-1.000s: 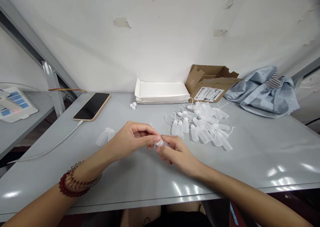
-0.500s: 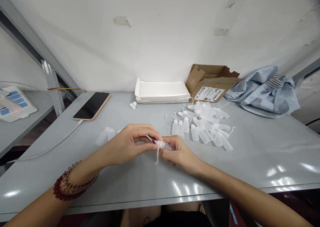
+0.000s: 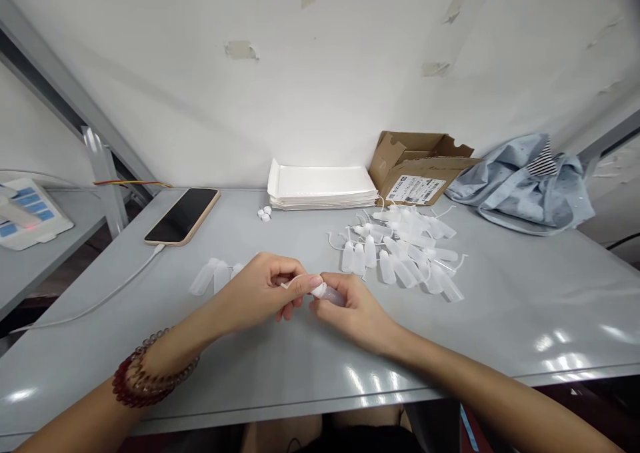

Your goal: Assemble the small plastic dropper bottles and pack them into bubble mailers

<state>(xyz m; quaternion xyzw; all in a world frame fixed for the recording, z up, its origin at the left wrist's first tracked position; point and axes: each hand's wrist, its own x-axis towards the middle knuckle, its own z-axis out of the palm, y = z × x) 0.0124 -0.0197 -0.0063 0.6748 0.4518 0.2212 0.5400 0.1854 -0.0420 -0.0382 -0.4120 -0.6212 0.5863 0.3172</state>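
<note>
Fingers [image 3: 314, 281] of the left hand [image 3: 257, 292] are pinched shut on the capped tip of a bottle [image 3: 334, 298], and the right hand [image 3: 357, 312] is curled closed around its body. It sits nearly level over the tabletop [image 3: 500, 306], long axis left to right, tip pointing left. A thin white strap [image 3: 295, 278] curls from the tip across the left fingers. Most of the body is hidden inside the right hand. Spare bottles [image 3: 405, 253] lie heaped nearby, behind the hands.
</note>
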